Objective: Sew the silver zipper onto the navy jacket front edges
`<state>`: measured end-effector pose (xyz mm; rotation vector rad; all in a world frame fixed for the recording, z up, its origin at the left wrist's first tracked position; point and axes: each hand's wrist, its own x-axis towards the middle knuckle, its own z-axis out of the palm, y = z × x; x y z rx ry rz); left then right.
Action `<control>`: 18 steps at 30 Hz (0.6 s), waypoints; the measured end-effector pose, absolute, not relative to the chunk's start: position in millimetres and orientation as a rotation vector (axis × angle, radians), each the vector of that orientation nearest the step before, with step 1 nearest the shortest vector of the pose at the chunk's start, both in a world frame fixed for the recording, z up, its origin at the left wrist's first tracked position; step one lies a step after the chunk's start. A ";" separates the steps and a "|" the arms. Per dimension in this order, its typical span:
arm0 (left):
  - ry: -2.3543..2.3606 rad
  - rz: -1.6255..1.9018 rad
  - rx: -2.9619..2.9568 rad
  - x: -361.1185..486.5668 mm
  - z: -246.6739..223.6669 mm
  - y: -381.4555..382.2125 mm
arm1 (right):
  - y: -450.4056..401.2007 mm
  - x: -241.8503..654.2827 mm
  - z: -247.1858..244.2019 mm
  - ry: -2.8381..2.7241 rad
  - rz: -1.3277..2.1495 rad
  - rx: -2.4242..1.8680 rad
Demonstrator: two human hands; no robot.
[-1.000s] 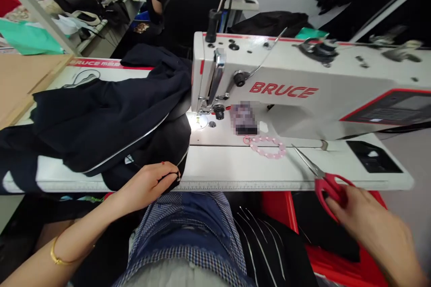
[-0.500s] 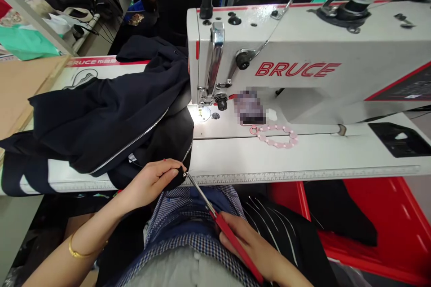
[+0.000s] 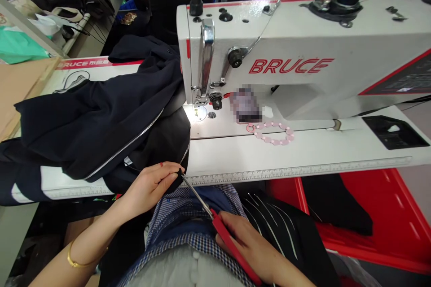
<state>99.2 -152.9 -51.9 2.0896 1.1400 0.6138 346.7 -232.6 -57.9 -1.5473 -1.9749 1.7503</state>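
Note:
A dark garment [image 3: 101,107] with a silver zipper [image 3: 126,147] lies over the left part of the sewing table, one corner hanging at the front edge. My left hand [image 3: 153,186] pinches that corner near the end of a zipper strip. Red-handled scissors [image 3: 229,242] are gripped in my right hand [image 3: 244,237]. Their metal blades point up and left, and the tip touches or nearly touches the cloth at my left fingertips. Whether the blades are parted there is too small to tell.
A white sewing machine [image 3: 286,45] stands behind, with its lamp lit. A pink bead loop [image 3: 274,133] lies on its table [image 3: 269,157]. Below right is a red bin [image 3: 393,215] holding dark cloth. A person in black [image 3: 175,0] is beyond the machine.
The view has shifted slightly, so the machine sits a little further left. My left hand still pinches the cloth, and the scissors remain at its fingertips, their blades looking narrower at the tip.

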 end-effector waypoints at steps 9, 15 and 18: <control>1.173 0.624 2.156 98.8 -50.9 -154.6 | -236.1 346.1 -59.4 -1.928 1.773 -1.567; 1.184 0.631 2.255 97.9 -52.3 -157.6 | -237.9 347.3 -60.7 -2.006 1.695 -1.590; 1.167 0.660 2.314 97.4 -52.2 -157.9 | -239.2 347.9 -60.0 -2.059 1.624 -1.620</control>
